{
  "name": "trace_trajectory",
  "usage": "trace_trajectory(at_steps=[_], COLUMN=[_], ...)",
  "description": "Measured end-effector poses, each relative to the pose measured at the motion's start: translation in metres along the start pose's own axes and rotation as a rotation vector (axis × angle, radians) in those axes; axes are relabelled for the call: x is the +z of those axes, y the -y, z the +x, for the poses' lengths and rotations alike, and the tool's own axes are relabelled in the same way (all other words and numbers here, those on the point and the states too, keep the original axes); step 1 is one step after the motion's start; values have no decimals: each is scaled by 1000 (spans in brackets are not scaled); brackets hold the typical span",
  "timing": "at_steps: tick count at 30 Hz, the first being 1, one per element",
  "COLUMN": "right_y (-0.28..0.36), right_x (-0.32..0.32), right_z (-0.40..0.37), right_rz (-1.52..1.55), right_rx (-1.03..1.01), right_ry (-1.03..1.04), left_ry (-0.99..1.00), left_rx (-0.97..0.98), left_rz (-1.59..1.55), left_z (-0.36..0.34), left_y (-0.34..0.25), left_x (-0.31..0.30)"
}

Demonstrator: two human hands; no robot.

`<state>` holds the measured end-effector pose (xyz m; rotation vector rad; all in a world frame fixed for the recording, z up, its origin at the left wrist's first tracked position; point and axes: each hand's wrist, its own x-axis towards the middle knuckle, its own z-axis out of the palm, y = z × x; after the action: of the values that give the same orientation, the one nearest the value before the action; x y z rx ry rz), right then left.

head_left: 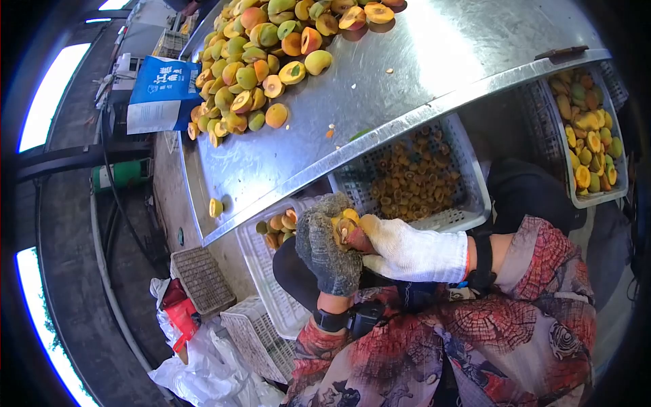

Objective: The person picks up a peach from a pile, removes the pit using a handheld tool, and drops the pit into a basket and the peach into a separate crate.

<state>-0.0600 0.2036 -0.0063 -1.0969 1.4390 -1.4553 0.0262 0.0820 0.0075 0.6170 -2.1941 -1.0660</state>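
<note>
My left hand (329, 247), in a dark grey knitted glove, is wrapped round a peach half (344, 220) with yellow flesh. From the right, my right hand (417, 251) in a white glove meets it, thumb and fingers closed against the cut side. A reddish-brown piece shows between the two hands; I cannot tell whether it is fruit, pit or a tool. Both hands are over my lap, just below the edge of the metal table (380, 95). Close behind them stands a grey crate (478, 186) holding many small brown pieces that look like pits.
A heap of halved peaches (251, 74) covers the table's far left, beside a blue and white box (159, 95). A crate of peach halves (593, 149) stands at right. Left of my knees are a white crate (264, 271), more crates and plastic bags (210, 366).
</note>
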Motion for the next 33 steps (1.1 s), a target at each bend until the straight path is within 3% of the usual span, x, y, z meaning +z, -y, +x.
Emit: trace_trajectory(at_steps=[2, 6, 8, 12, 14, 15, 18, 20, 26, 33], right_y=[1, 19, 15, 8, 5, 3, 4, 10, 17, 20], right_x=[2, -6, -3, 0, 1, 1, 4, 2, 0, -5], right_z=[1, 1, -2, 1, 3, 3, 3, 3, 1, -1], right_rz=[-44, 119, 168, -159, -161, -159, -77, -111, -156, -234], right_rx=[73, 249, 123, 30, -22, -68, 8, -26, -72, -101], right_ry=[-22, 101, 67, -26, -41, -58, -72, -103, -147, -145], left_ry=[33, 11, 43, 14, 77, 75, 67, 1, -85, -98], left_rx=[-156, -158, -234, -216, 45, 49, -8, -291, -309, -327], left_rz=[-167, -204, -368, -432, -4, -6, -99, -612, -830, -835], left_z=[-2, -3, 1, 5, 5, 5, 5, 6, 5, -3], left_y=[8, 12, 3, 6, 15, 16, 15, 13, 1, 3], left_x=[-5, -6, -7, -7, -7, -7, -6, -3, 2, 1])
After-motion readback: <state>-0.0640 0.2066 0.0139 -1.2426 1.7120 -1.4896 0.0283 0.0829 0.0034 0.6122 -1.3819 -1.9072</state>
